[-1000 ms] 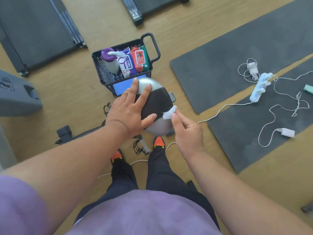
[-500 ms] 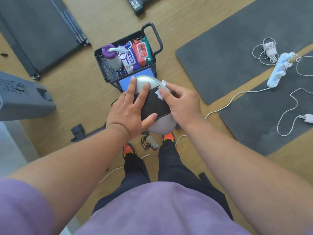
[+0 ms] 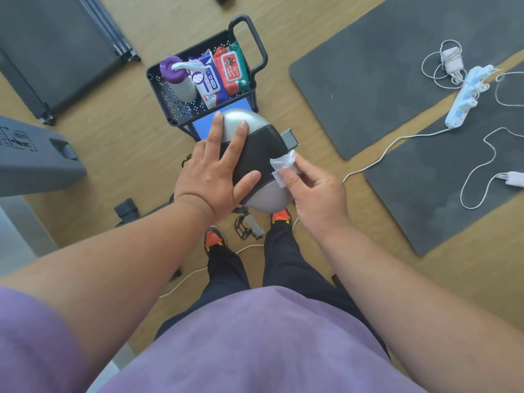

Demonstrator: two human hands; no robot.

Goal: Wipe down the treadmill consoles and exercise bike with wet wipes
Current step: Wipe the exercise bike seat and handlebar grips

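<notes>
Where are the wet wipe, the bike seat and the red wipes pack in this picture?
wet wipe (image 3: 281,163): head view, on its crumpled white middle, pinched by the right hand.
bike seat (image 3: 256,157): head view, on its black centre panel.
red wipes pack (image 3: 232,70): head view, on its label, in the cart.

Bike seat (image 3: 256,154) hemmed in: wipes cart (image 3: 173,109) just beyond its nose, left hand (image 3: 211,171) flat on left side; bare wood floor (image 3: 309,114) open to the right, before grey mat (image 3: 368,78) and cables (image 3: 377,163)

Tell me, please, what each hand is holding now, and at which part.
The right hand pinches a wet wipe at its near edge, against the bike seat. The left hand holds nothing; it rests flat on the seat.
</notes>
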